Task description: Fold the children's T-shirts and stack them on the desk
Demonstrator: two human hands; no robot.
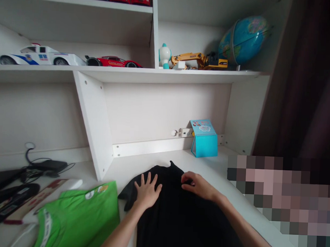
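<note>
A black garment (174,218), which looks like a shirt, lies spread over the white desk and runs out of the bottom of the view. My left hand (148,190) rests flat on its upper left part, fingers spread. At the garment's upper right edge, my right hand (196,185) has its fingers curled towards the thumb, with black cloth showing between them. To the left of the black garment lies a folded bright green T-shirt (87,211) with a white band of lettering.
Behind the garment stands a turquoise desk calendar (206,145) beside a power strip (185,132). Cables and a black adapter (52,165) lie at left. The shelf above (128,75) bears toy cars, a toy excavator (200,60) and a globe (245,39). The right side is pixelated.
</note>
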